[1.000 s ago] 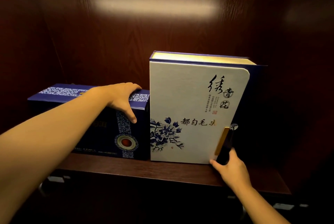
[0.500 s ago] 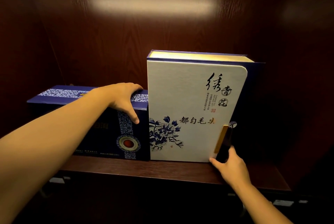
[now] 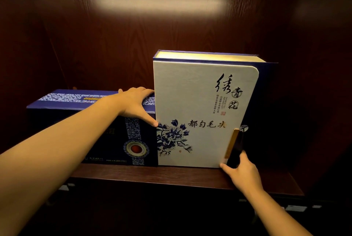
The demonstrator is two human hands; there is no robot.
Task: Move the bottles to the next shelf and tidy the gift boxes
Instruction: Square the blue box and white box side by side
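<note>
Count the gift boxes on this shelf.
2. The dark blue box lies left on the shelf, left hand on its top right corner. The tall white box stands upright against it, right hand at its lower right corner. More may hide behind.

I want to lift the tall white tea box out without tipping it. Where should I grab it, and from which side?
Probably its free right edge, coming from the right, where the right hand pinches the lower corner. The white tea gift box stands upright on the shelf, its left side tight against the dark blue gift box, leaving no finger room there.
</note>
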